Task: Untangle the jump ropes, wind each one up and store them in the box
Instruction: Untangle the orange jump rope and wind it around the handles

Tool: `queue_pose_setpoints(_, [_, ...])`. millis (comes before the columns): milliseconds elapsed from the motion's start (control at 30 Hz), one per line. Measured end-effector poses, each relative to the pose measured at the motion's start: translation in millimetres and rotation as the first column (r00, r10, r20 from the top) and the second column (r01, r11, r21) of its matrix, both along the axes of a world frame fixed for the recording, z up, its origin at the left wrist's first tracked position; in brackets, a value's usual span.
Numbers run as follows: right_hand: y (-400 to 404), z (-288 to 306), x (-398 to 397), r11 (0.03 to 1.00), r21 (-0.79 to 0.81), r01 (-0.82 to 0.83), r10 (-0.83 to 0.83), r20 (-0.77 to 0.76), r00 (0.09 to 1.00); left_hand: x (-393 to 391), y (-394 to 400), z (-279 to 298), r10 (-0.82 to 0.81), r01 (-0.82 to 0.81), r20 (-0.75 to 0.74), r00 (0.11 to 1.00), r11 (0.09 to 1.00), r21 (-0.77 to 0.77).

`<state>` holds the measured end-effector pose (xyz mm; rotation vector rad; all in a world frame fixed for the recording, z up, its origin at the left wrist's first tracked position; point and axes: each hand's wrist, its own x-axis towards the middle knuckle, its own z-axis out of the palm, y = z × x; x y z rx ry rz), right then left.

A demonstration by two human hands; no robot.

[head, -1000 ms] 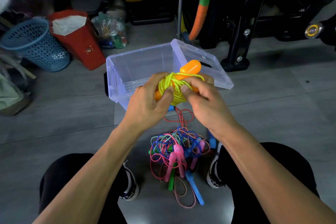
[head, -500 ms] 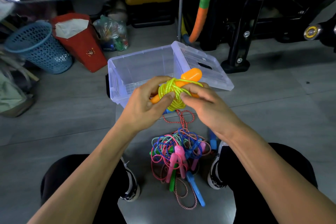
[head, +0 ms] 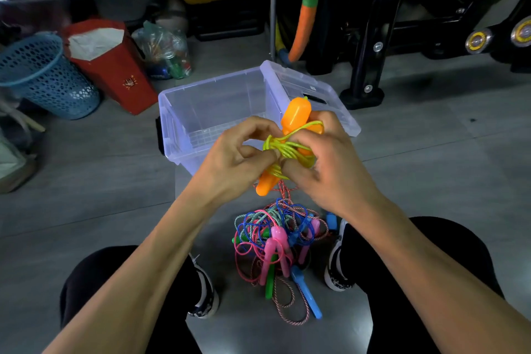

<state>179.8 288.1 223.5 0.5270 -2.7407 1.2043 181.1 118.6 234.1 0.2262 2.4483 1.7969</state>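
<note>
While both your left hand (head: 235,158) and right hand (head: 324,164) grip the wound yellow rope (head: 287,149), the box (head: 172,123) holds nothing and the tangle (head: 275,236) waits.

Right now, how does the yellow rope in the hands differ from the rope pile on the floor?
The yellow rope is wound around its orange handles and held up by both hands; the rope pile lies loose and tangled on the floor. The yellow rope is a single rope, the pile several colours. Neither is in the box.
</note>
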Motion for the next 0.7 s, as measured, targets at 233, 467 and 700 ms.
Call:
queue_pose_setpoints(233, [-6.7, -5.9, 0.0, 0.991, -0.092, 0.094, -0.082, 0.124, 0.989, -0.2, 5.0, 0.6, 0.103, -0.103, -0.014, 0.995, 0.995, 0.015])
queue_pose_setpoints(467, [-3.6, -2.0, -8.0, 0.98, -0.2, -0.008, 0.069, 0.299, 0.952, 5.8, -0.5, -8.4, 0.099, -0.141, -0.267, 0.959, 0.98, -0.142])
queue_pose_setpoints(700, [1.5, -3.6, -6.4, 0.991, 0.005, -0.132, 0.129, 0.203, 0.971, 1.4, -13.5, -14.4, -0.104, -0.053, -0.298, 0.949, 0.879, -0.474])
